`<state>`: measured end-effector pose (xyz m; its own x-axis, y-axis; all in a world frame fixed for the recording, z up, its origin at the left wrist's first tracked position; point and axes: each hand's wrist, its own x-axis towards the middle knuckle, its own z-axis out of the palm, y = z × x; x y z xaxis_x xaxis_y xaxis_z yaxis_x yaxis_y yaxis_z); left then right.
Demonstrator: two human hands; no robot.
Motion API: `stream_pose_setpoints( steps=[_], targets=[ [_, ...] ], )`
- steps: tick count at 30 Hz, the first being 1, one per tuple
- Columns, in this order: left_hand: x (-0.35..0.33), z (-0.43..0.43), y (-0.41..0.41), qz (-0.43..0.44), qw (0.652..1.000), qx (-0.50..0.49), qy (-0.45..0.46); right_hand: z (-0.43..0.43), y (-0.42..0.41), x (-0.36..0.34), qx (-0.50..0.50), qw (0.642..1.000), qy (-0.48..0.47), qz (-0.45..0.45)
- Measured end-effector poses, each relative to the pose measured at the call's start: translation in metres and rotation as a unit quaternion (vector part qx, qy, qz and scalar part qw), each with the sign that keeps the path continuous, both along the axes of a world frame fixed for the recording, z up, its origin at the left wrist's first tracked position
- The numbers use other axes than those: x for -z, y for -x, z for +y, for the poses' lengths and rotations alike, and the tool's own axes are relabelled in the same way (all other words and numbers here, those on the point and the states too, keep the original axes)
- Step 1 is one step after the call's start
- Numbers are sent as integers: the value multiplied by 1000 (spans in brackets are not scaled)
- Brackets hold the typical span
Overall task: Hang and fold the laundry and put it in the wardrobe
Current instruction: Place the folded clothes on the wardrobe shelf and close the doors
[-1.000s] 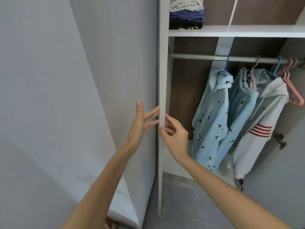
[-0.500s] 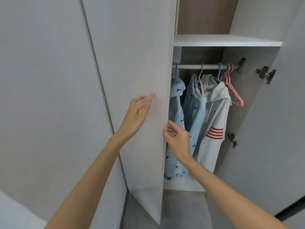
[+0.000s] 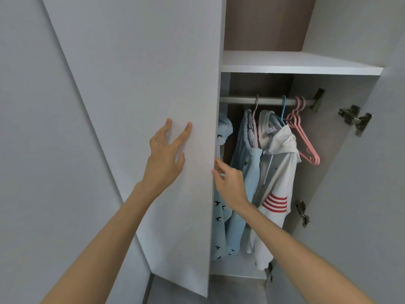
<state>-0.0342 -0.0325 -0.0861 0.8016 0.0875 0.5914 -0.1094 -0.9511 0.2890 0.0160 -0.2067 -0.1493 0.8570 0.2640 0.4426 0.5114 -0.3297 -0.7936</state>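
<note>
Laundry is hung inside the wardrobe. The white hoodie with red stripes [image 3: 278, 172] and the light-blue bird-print garment [image 3: 243, 172] are both on hangers on the rail [image 3: 238, 100], just right of the left door [image 3: 153, 84] and behind its free edge. A second light-blue piece [image 3: 224, 126] is half hidden behind that edge. The empty pink hangers [image 3: 306, 145] hang past the hoodie, at the rail end farthest from the door. The shelf [image 3: 295, 62] sits above the rail.

Key relation: the door's free edge runs vertically and the door stands partly swung across the opening.

Left hand [image 3: 163, 163] is on the door's outer face, a little left of the edge. Its fingers [image 3: 187, 128] are straight and spread, with the tips on the panel.

Right hand [image 3: 230, 183] is at the edge itself, in front of the clothes. Its fingers [image 3: 215, 164] are lightly bent and touch the edge. Can't tell whether they hook behind it or only rest on it.

My read is that hanging is done and the door is next. The left hand is placed to push the panel face and the right only steers the edge.

Risks:
- The right fingers sit in the closing gap and should clear before the door closes.
- The half-hidden blue piece is close enough to the edge to get caught.

The right door [image 3: 383, 194] stands open well right of the left door, hinge [image 3: 355, 118] exposed, neither hand near it.
</note>
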Motion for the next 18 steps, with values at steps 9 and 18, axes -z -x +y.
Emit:
stream_pose_setpoints(
  steps=[9,18],
  targets=[
    [-7,-16,-45,49,998,-47,6,-4,-63,-10,-18,998,62,6],
    [-10,-16,-71,88,994,-71,-2,-1,-95,-18,-19,996,85,25]
  ],
)
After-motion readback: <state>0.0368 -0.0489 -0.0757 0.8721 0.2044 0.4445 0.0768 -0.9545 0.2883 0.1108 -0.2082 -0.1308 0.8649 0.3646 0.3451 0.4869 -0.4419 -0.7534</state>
